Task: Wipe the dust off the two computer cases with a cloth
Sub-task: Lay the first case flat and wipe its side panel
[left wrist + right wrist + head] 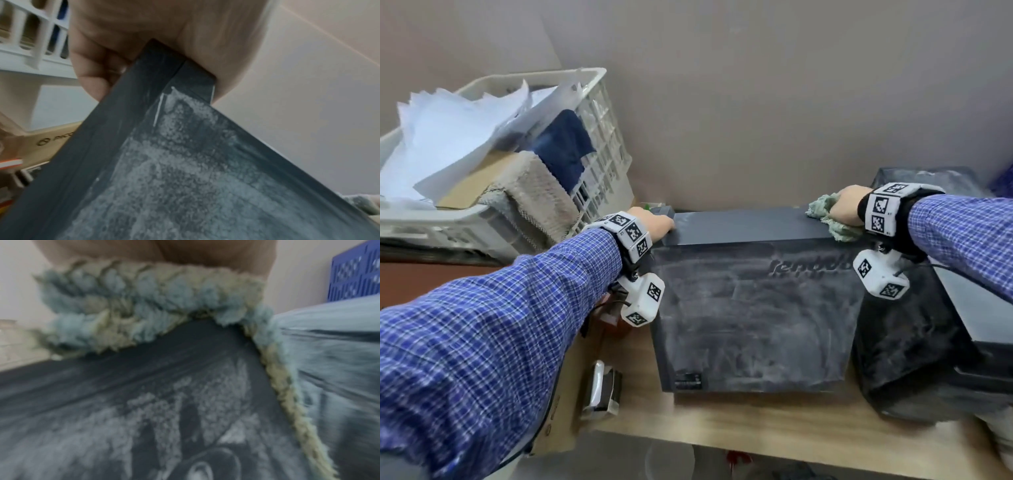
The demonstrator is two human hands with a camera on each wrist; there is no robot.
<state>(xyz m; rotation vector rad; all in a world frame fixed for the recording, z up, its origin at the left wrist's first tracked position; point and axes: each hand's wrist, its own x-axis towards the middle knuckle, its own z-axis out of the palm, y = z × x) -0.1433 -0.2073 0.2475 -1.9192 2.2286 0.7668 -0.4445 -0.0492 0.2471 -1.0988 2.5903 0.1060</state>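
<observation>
The dusty computer case (pixel 753 308) is gripped at its corner by the left hand (pixel 654 222) — the cloth (pixel 825 216) is pressed onto its top by the right hand (pixel 846 209), finger pose hidden.

Both arms wear long sleeves of blue-and-white checked cloth; the left sleeve (pixel 493 329) fills the lower left of the head view and the right sleeve (pixel 962 233) comes in from the right edge. Each sleeve ends at a black wrist strap carrying white blocks printed with square black-and-white markers. The left wristband (pixel 628 236) sits just behind the left hand (pixel 654 222), the right wristband (pixel 883 209) just behind the right hand (pixel 846 205). Under each wristband hangs a white camera housing with more markers, small screws and a thin black cable.
</observation>
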